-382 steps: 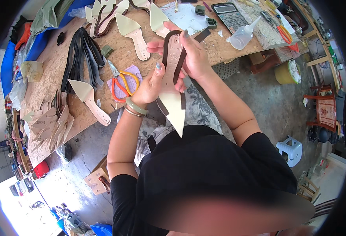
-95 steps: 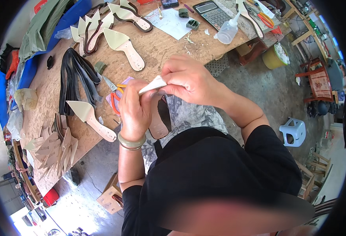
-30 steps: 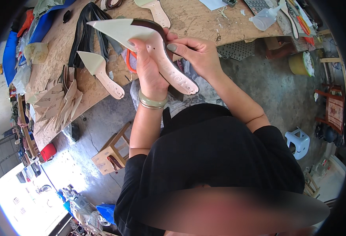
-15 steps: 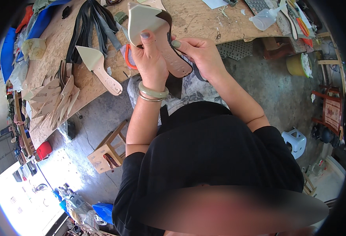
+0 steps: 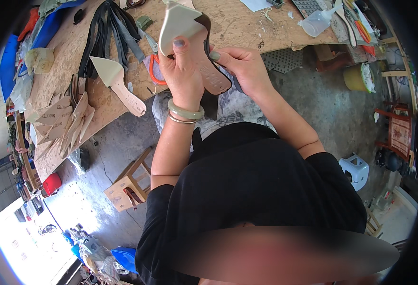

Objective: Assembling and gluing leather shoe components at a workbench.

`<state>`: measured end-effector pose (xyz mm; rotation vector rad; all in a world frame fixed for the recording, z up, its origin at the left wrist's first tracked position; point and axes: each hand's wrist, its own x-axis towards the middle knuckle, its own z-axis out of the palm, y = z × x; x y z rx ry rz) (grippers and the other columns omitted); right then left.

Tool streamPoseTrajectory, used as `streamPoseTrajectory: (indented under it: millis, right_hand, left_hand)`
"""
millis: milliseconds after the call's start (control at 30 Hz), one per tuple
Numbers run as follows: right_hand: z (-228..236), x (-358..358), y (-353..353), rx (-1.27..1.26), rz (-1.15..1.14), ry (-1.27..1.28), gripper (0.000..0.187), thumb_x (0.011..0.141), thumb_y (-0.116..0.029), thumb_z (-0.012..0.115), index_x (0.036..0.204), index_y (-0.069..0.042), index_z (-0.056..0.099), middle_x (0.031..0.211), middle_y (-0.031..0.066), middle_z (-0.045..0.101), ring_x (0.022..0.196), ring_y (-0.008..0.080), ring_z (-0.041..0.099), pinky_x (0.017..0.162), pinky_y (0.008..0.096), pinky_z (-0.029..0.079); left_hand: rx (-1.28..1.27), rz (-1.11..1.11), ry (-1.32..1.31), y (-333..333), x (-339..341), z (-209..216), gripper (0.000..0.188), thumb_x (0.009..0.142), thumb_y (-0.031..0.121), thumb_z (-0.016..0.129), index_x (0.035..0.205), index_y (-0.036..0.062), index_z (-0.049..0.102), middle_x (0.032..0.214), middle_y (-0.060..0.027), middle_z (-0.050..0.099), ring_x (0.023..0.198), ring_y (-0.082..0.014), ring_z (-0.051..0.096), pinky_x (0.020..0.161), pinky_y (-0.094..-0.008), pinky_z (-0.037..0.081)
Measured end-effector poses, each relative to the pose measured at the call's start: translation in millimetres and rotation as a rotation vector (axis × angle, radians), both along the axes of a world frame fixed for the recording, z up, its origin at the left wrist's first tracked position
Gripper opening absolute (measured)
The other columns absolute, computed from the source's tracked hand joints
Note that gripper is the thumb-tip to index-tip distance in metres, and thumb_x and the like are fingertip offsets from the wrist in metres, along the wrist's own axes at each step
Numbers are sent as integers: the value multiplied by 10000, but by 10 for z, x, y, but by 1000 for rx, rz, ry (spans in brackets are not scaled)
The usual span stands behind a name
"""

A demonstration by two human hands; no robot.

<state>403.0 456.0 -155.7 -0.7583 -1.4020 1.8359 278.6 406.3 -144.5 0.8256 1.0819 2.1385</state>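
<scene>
My left hand (image 5: 184,78) is closed round a pointed shoe insole (image 5: 214,80), thumb across its face, toe end up and heel end toward me. The insole has a pale cream toe and a pinkish-tan rear part. A narrow black strip (image 5: 207,37) runs along its right edge. At that edge my right hand (image 5: 247,69) pinches the strip between thumb and fingers, and a loose dark end (image 5: 237,84) hangs below. A second pointed insole (image 5: 122,89) lies on the table to the left. Orange-handled scissors (image 5: 155,71) lie just beyond my left wrist, partly hidden.
The wooden worktable (image 5: 240,28) carries a bundle of dark strips (image 5: 108,40), a pile of brown insole-shaped pieces (image 5: 64,121) and a clear squeeze bottle (image 5: 315,23). A wooden stool (image 5: 128,185) stands on the floor at left, a light blue plastic stool (image 5: 355,171) at right.
The insole's toe end has tilted slightly to the right in my left hand. My right thumb has shifted a little down along the edge, still pinching the strip.
</scene>
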Motion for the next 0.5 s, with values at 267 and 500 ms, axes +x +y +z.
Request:
streamPoseTrajectory:
  millis: [267, 500]
  right_hand:
    - [43, 56, 29, 3, -26, -12, 236, 873, -207, 719, 962, 11, 738, 758, -27, 649, 676, 32, 514, 596, 196, 413]
    - [16, 57, -1, -44, 61, 66, 240, 896, -152, 689, 1060, 21, 712, 952, 59, 723, 827, 62, 617, 733, 207, 495]
  left_hand:
    - [-29, 62, 97, -5, 24, -8, 402, 995, 378, 518, 1143, 5, 507, 1037, -102, 619, 894, -152, 606, 738, -284, 518]
    - [-18, 24, 20, -32, 46, 7, 479, 942, 385, 611, 1182, -18, 516, 1043, -121, 637, 876, -198, 646, 700, -322, 561]
